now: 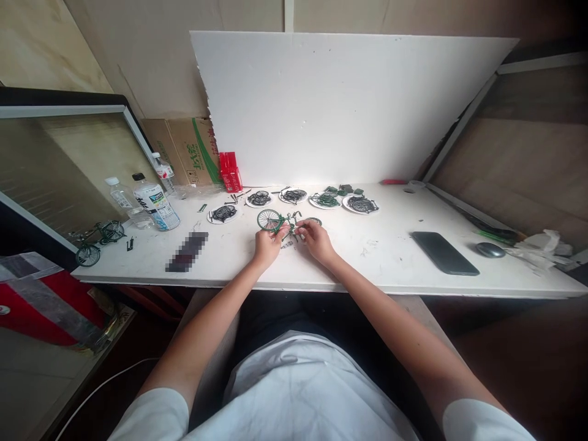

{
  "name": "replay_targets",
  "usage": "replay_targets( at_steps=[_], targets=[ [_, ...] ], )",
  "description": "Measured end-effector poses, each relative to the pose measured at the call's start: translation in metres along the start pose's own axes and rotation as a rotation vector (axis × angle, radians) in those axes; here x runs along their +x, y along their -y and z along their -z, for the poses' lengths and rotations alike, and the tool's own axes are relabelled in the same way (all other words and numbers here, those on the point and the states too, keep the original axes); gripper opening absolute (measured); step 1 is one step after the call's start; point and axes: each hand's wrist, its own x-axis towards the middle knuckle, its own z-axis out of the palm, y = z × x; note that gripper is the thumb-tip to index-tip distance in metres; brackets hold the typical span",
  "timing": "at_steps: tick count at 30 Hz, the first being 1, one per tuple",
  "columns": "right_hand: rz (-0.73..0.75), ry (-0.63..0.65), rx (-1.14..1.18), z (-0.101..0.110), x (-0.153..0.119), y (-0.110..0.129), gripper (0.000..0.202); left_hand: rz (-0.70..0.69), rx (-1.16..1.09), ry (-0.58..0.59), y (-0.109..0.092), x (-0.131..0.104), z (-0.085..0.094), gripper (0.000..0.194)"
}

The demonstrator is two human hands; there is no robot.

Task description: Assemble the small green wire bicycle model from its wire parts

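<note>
A small green model bicycle [270, 221] is on the white table in front of me, its spoked rear or front wheel standing out to the left and another wheel partly covered on the right. My left hand [268, 246] pinches the bicycle's frame close to the left wheel. With thumb and fingertips together, my right hand [318, 241] grips the middle of the same bicycle from the other side. Fingers hide the exact points of contact and any small part between them. Tiny loose pieces [287, 244] lie just below the bicycle.
Behind my hands, several white plates [209, 218] hold dark and green parts. A second model bicycle [100, 239] stands at the left, near bottles [158, 211]. A red box [230, 172] sits at the back. On the right are a phone [444, 252] and a computer mouse [490, 250].
</note>
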Motion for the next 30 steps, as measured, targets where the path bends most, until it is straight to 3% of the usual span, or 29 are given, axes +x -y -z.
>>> replay_targets(
  at_steps=[8, 13, 30],
  targets=[
    [0.096, 0.003, -0.164, -0.002, -0.005, 0.006, 0.044, 0.049, -0.028, 0.035, 0.001, 0.000, 0.000, 0.028],
    [0.075, 0.022, -0.209, -0.002, -0.005, 0.010, 0.032, 0.041, -0.020, 0.038, -0.003, 0.000, 0.000, 0.024],
    [0.156, -0.010, -0.431, -0.003, -0.003, 0.004, 0.031, 0.010, 0.008, 0.036, 0.003, -0.001, 0.000, 0.024]
  ],
)
